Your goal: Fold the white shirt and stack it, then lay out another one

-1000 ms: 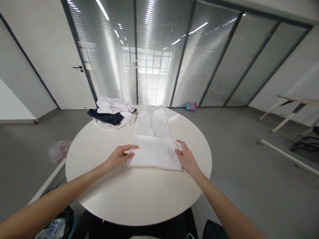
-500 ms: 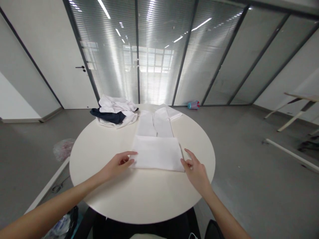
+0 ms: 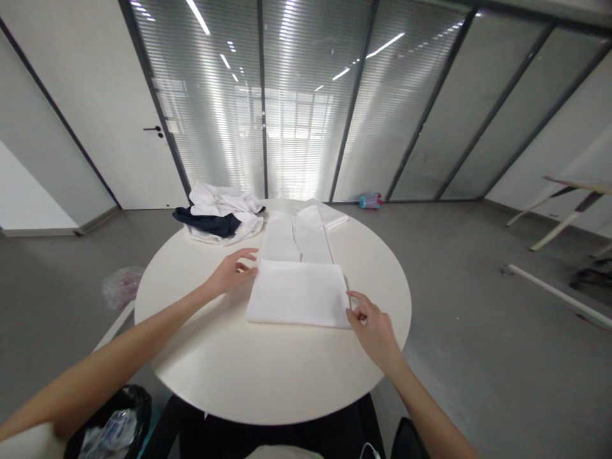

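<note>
A white garment (image 3: 299,293) lies on the round white table (image 3: 268,376), its near part folded into a flat rectangle. Beyond the fold, two white panels stretch toward the far rim, with a loose flap at the right. My left hand (image 3: 233,271) is at the upper left corner of the rectangle, thumb and fingers apart, fingertips at the cloth's edge. At the right edge, my right hand (image 3: 377,328) has its thumb and index finger apart, their tips against the side of the fold. Its other fingers are curled and partly hidden.
A heap of white cloth (image 3: 222,197) with a dark navy piece (image 3: 205,222) sits at the table's far left. Below at left stands a bin with a black bag (image 3: 138,401). A clear plastic bag (image 3: 122,287) and a blue-red packet (image 3: 370,201) are on the floor.
My left hand has moved away from me along the left edge to the fold's upper corner. My right hand's index finger has come down closer to the thumb.
</note>
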`<action>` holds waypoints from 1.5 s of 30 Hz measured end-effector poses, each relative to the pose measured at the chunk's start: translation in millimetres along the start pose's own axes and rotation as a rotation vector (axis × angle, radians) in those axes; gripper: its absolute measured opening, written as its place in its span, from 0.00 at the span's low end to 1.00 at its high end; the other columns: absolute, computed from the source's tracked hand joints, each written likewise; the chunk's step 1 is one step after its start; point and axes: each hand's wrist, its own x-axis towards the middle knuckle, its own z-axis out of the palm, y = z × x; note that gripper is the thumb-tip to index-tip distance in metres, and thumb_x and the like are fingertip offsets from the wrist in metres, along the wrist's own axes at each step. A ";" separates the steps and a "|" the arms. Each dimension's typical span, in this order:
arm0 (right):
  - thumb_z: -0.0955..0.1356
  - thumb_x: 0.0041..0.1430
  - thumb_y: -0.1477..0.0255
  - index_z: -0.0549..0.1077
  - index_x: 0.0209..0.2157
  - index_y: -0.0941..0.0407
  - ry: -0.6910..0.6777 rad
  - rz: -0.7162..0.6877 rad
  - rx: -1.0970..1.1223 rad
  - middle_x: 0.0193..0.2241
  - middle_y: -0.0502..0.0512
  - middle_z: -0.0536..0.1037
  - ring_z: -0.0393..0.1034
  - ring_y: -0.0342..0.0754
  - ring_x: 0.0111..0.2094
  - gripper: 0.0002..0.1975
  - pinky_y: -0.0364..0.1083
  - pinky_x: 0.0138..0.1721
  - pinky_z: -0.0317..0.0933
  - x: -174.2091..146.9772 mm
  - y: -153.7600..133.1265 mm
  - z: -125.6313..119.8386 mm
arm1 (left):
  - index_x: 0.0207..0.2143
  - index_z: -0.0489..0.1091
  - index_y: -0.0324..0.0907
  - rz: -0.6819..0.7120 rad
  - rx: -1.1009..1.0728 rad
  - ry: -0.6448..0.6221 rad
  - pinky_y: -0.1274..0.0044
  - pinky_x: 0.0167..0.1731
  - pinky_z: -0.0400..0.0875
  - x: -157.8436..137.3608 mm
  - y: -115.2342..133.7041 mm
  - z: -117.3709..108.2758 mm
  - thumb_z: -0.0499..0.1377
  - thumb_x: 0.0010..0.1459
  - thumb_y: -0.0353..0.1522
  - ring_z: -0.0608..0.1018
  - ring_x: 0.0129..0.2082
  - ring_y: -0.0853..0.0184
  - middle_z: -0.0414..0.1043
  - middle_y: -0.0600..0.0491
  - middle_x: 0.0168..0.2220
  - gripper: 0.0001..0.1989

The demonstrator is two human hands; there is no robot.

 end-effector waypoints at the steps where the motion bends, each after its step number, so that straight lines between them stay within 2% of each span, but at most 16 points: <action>1: 0.62 0.60 0.66 0.71 0.52 0.49 0.004 -0.005 -0.006 0.23 0.46 0.74 0.72 0.49 0.29 0.19 0.47 0.35 0.62 -0.1 0.2 0.4 | 0.51 0.70 0.40 0.050 0.026 0.003 0.79 0.21 0.67 12.0 -0.4 -2.4 0.68 0.45 0.47 0.77 0.28 0.68 0.73 0.44 0.48 0.33; 3: 0.62 0.61 0.65 0.72 0.51 0.49 0.013 -0.016 -0.012 0.23 0.47 0.74 0.72 0.50 0.29 0.18 0.47 0.35 0.62 -0.7 0.9 1.2 | 0.44 0.74 0.39 0.143 0.087 -0.043 0.78 0.26 0.71 30.2 -1.6 -5.6 0.68 0.46 0.47 0.78 0.29 0.68 0.75 0.45 0.45 0.27; 6: 0.61 0.62 0.64 0.72 0.49 0.49 0.014 -0.032 -0.007 0.23 0.47 0.73 0.71 0.50 0.30 0.16 0.48 0.36 0.62 -1.5 2.7 2.1 | 0.36 0.76 0.39 0.292 0.200 -0.103 0.76 0.30 0.73 40.9 -4.4 -7.0 0.64 0.53 0.47 0.78 0.29 0.67 0.77 0.47 0.38 0.20; 10: 0.60 0.63 0.64 0.72 0.49 0.50 0.000 -0.043 0.001 0.23 0.48 0.72 0.70 0.51 0.30 0.17 0.49 0.37 0.61 -1.9 3.5 2.1 | 0.35 0.78 0.40 0.521 0.407 -0.116 0.75 0.36 0.71 39.9 -5.0 -7.7 0.58 0.62 0.42 0.78 0.32 0.66 0.78 0.48 0.35 0.15; 12: 0.60 0.63 0.64 0.72 0.49 0.50 -0.005 -0.043 0.003 0.23 0.48 0.72 0.70 0.51 0.30 0.17 0.49 0.37 0.61 -1.9 3.1 1.7 | 0.35 0.78 0.41 0.544 0.443 -0.127 0.76 0.37 0.70 41.1 -2.6 -9.4 0.56 0.64 0.40 0.78 0.35 0.65 0.78 0.48 0.36 0.14; 14: 0.60 0.63 0.64 0.72 0.49 0.50 -0.005 -0.041 0.003 0.23 0.48 0.72 0.69 0.51 0.30 0.17 0.48 0.37 0.61 -2.0 2.4 1.3 | 0.35 0.79 0.41 0.481 0.397 -0.147 0.76 0.35 0.68 45.3 0.8 -12.2 0.57 0.63 0.40 0.77 0.33 0.65 0.79 0.48 0.36 0.14; 17: 0.60 0.63 0.65 0.72 0.49 0.49 -0.006 -0.039 -0.001 0.23 0.47 0.72 0.70 0.50 0.31 0.16 0.49 0.37 0.61 -1.9 1.7 1.0 | 0.34 0.78 0.39 0.287 0.188 -0.208 0.76 0.32 0.67 55.5 4.9 -17.2 0.61 0.58 0.43 0.75 0.30 0.66 0.78 0.48 0.32 0.16; 21: 0.61 0.63 0.65 0.72 0.49 0.50 -0.013 -0.029 -0.007 0.24 0.48 0.73 0.70 0.51 0.31 0.16 0.49 0.37 0.61 -1.6 1.0 1.0 | 0.43 0.73 0.39 0.081 -0.179 -0.343 0.78 0.31 0.66 67.4 3.8 -17.7 0.65 0.53 0.43 0.72 0.28 0.69 0.73 0.53 0.29 0.20; 23: 0.61 0.63 0.65 0.72 0.49 0.50 -0.009 -0.024 -0.012 0.24 0.48 0.73 0.71 0.51 0.31 0.16 0.49 0.37 0.61 -1.6 0.4 0.9 | 0.45 0.70 0.40 0.003 -0.287 -0.380 0.78 0.30 0.65 69.3 1.1 -13.8 0.67 0.51 0.43 0.71 0.27 0.71 0.69 0.57 0.27 0.23; 25: 0.61 0.63 0.65 0.72 0.49 0.50 -0.005 -0.024 -0.014 0.24 0.48 0.73 0.71 0.51 0.31 0.16 0.48 0.36 0.61 -1.7 -0.5 0.6 | 0.44 0.69 0.40 -0.076 -0.315 -0.344 0.78 0.30 0.66 66.8 -0.7 -8.9 0.68 0.48 0.43 0.72 0.27 0.71 0.68 0.57 0.27 0.24; 29: 0.61 0.62 0.65 0.72 0.49 0.50 -0.011 -0.014 -0.015 0.23 0.47 0.73 0.71 0.51 0.31 0.16 0.48 0.35 0.60 -1.4 -2.3 -0.3 | 0.42 0.68 0.39 -0.241 -0.148 -0.155 0.79 0.25 0.64 43.8 6.2 -5.2 0.66 0.49 0.49 0.72 0.24 0.71 0.69 0.57 0.26 0.27; 31: 0.61 0.62 0.65 0.72 0.50 0.51 -0.020 -0.005 -0.005 0.23 0.47 0.73 0.71 0.51 0.30 0.17 0.48 0.35 0.60 -1.1 -2.6 -0.5 | 0.49 0.65 0.39 -0.343 -0.119 -0.209 0.78 0.24 0.64 23.6 15.0 -7.7 0.61 0.53 0.54 0.73 0.23 0.68 0.71 0.55 0.25 0.32; 33: 0.62 0.62 0.65 0.72 0.50 0.51 -0.019 0.003 0.004 0.23 0.47 0.73 0.71 0.50 0.30 0.17 0.48 0.36 0.60 -1.0 -2.6 -0.4 | 0.60 0.57 0.41 -0.425 -0.147 -0.325 0.78 0.24 0.65 0.4 24.4 -11.1 0.58 0.55 0.56 0.77 0.25 0.65 0.75 0.52 0.28 0.40; 35: 0.62 0.62 0.65 0.72 0.50 0.50 -0.010 0.012 0.008 0.23 0.47 0.74 0.71 0.50 0.30 0.16 0.48 0.35 0.61 -1.2 -2.5 -0.2 | 0.68 0.44 0.44 -0.446 -0.153 -0.431 0.78 0.23 0.63 -22.1 30.9 -13.3 0.59 0.56 0.55 0.78 0.26 0.64 0.76 0.51 0.29 0.47; 38: 0.62 0.62 0.64 0.71 0.50 0.49 -0.002 0.020 0.012 0.23 0.47 0.74 0.72 0.50 0.30 0.16 0.48 0.35 0.61 -2.0 -3.1 -0.2 | 0.71 0.31 0.48 -0.394 -0.146 -0.505 0.81 0.20 0.58 -48.3 30.6 -12.1 0.63 0.56 0.49 0.73 0.21 0.69 0.74 0.56 0.27 0.53; 45: 0.61 0.63 0.65 0.69 0.51 0.51 0.016 0.008 -0.053 0.23 0.46 0.73 0.71 0.51 0.31 0.16 0.49 0.38 0.60 -4.0 -2.7 2.3 | 0.71 0.27 0.42 -0.203 -0.183 -0.312 0.81 0.22 0.49 -69.1 1.8 2.5 0.64 0.56 0.45 0.61 0.19 0.75 0.60 0.65 0.19 0.56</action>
